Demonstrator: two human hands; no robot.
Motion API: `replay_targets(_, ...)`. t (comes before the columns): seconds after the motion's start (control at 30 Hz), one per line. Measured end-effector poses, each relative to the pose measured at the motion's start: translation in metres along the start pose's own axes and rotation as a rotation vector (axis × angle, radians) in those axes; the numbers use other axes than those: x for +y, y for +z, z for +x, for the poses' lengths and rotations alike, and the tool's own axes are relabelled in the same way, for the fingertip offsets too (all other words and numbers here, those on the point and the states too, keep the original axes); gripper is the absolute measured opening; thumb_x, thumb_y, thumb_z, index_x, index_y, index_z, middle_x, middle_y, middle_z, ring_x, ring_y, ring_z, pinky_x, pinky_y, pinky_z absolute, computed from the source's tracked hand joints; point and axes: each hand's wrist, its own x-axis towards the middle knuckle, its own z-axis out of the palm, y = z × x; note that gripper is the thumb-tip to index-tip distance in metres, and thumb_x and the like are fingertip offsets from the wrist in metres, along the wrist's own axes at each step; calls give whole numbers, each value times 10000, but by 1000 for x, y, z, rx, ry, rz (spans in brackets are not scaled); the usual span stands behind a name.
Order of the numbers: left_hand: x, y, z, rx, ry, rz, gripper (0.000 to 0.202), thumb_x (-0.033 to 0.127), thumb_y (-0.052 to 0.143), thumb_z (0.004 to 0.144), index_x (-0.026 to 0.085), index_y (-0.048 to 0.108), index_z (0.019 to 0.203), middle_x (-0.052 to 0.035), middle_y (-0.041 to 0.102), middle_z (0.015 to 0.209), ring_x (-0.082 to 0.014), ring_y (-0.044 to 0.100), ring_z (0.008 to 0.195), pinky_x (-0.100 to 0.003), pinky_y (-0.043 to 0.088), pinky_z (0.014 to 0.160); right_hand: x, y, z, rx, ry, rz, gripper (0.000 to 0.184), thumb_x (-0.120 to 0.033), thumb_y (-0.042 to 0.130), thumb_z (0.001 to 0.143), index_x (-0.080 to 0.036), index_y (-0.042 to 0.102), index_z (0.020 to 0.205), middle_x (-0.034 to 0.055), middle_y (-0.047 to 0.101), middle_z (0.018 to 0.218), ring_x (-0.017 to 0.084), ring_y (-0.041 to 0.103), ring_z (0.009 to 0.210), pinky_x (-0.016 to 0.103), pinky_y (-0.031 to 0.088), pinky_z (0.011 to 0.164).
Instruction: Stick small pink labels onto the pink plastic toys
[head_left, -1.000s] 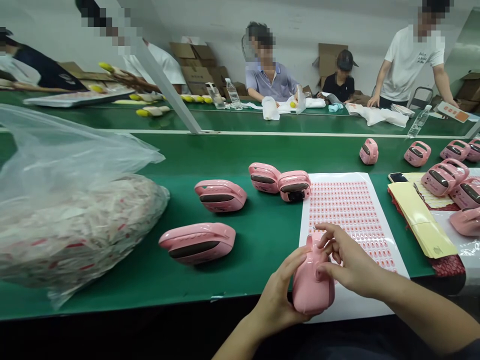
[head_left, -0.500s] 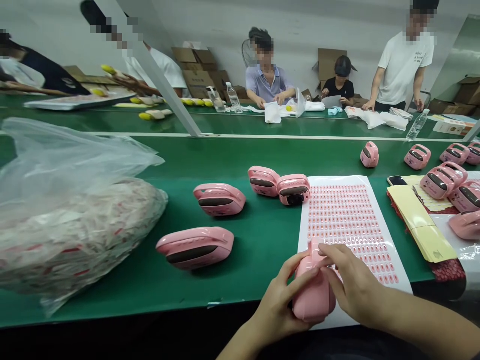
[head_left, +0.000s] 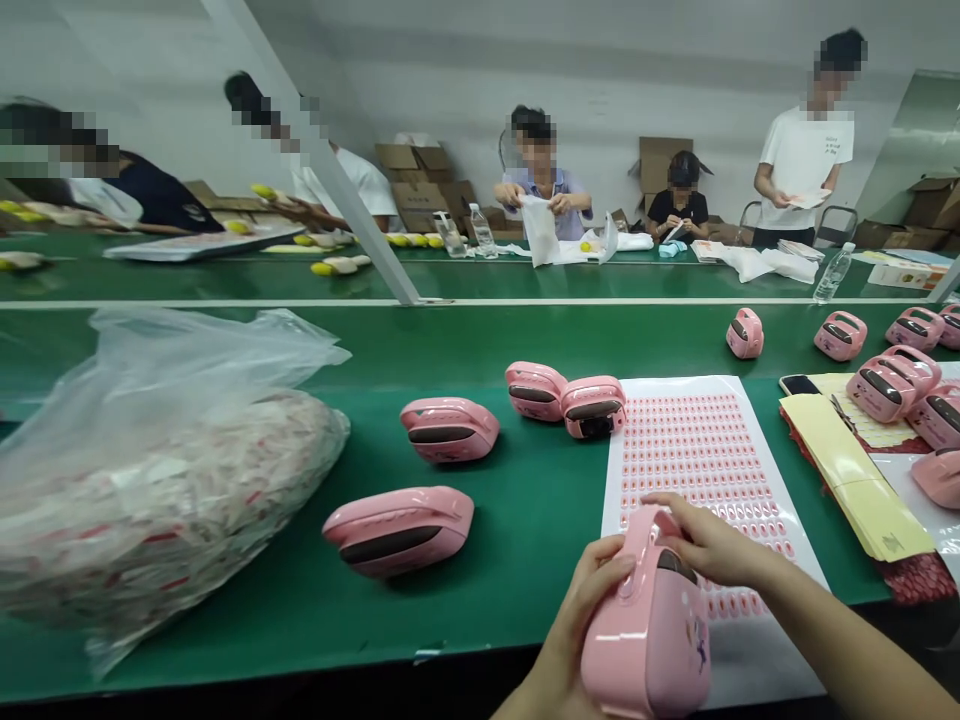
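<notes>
A glossy pink plastic case with a carry handle (head_left: 637, 630) is held close to me over the table's front edge. It is tilted, so its dark window and a small printed picture face right. My left hand (head_left: 581, 620) wraps its left side, the thumb by the base of the handle. At the far end, my right hand (head_left: 705, 540) has its fingers curled round the handle; some fingertips are hidden. Under the case lies a white sheet of small red-and-pink stickers (head_left: 679, 440). Two similar pink cases (head_left: 536, 390) touch each other by the sheet's far left corner.
More pink cases (head_left: 401, 530) stand on the green table (head_left: 255, 640). A clear bag of wrapped pieces (head_left: 180, 500) fills the left. Yellow paper (head_left: 855, 470) and a phone (head_left: 799, 385) lie right. A slanted metal post (head_left: 352, 210) rises ahead; several people work beyond.
The case in my hands has come nearer and turned, now showing its window and printed side. My right hand has shifted round the handle. The view has tipped upward slightly.
</notes>
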Motion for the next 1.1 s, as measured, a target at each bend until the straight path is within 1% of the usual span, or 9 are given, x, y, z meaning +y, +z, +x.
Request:
replay_targets(0.17, -19, 1, 11, 118, 56, -64, 700, 559, 724, 643, 332, 533, 1277, -132, 543, 1266, -371, 525, 1162, -536, 451, 923, 15, 7, 6, 146, 100, 367, 294, -344, 497, 864, -255, 509, 1144, -47, 606, 643, 118, 544, 460, 233, 450, 429)
replay_targets(0.3, -53, -11, 20, 234, -83, 38, 451, 352, 673, 762, 332, 606, 1208, -117, 557, 1284, -336, 514, 1193, -498, 470, 921, 23, -28, 20, 342, 272, 492, 399, -445, 503, 790, -218, 431, 1110, -114, 490, 492, 85, 385, 275, 183, 287, 282)
replay_targets(0.37, -73, -15, 23, 231, -233, 125, 423, 316, 624, 800, 313, 597, 1222, -118, 572, 1281, -316, 513, 1206, -497, 449, 952, 27, -59, 37, 545, 279, 393, 424, -424, 507, 749, -210, 397, 1099, -121, 479, 504, 87, 380, 256, 182, 262, 268)
replay_targets(0.5, -103, -14, 24, -47, -326, 481, 248, 308, 631, 761, 272, 707, 995, -130, 654, 1167, -344, 557, 1162, -507, 479, 922, 35, -118, 99, 827, 301, -117, 480, -311, 503, 719, -181, 381, 1164, -64, 530, 642, 150, 559, 443, 264, 453, 442)
replay_targets(0.6, -112, -14, 23, -132, -245, 631, 176, 265, 601, 764, 256, 700, 909, -138, 666, 1144, -343, 580, 1132, -470, 524, 873, 46, -142, 159, 832, 378, -272, 534, -212, 518, 715, -154, 382, 1228, -10, 596, 696, 221, 638, 704, 322, 494, 679)
replay_targets(0.73, -114, -20, 21, -208, -195, 712, 182, 255, 555, 810, 247, 667, 954, -142, 665, 1147, -311, 591, 1125, -411, 538, 866, 65, -149, 223, 780, 531, -371, 582, -137, 522, 755, -106, 336, 1306, 107, 665, 909, 256, 648, 884, 339, 468, 767)
replay_targets(0.93, -114, -19, 16, -285, -215, 754, 228, 194, 556, 778, 222, 640, 989, -151, 641, 1189, -307, 548, 1180, -406, 518, 906, 63, -148, 246, 663, 664, -490, 601, -163, 554, 819, -27, 288, 1341, 274, 586, 1107, 342, 625, 1024, 417, 472, 809)
replay_targets(1.03, -112, -15, 17, -278, -252, 748, 245, 171, 576, 740, 203, 643, 973, -167, 641, 1183, -324, 549, 1175, -426, 518, 903, 34, -128, 253, 600, 571, -575, 644, -241, 538, 862, -39, 216, 1382, 346, 451, 1263, 396, 552, 1137, 484, 450, 859)
replay_targets(1.1, -110, -14, 18, -264, -272, 725, 256, 159, 579, 722, 199, 644, 966, -172, 646, 1170, -331, 554, 1168, -443, 518, 899, 8, -95, 263, 477, 442, -600, 627, -295, 526, 882, -74, 229, 1388, 304, 499, 1249, 372, 556, 1141, 465, 454, 873)
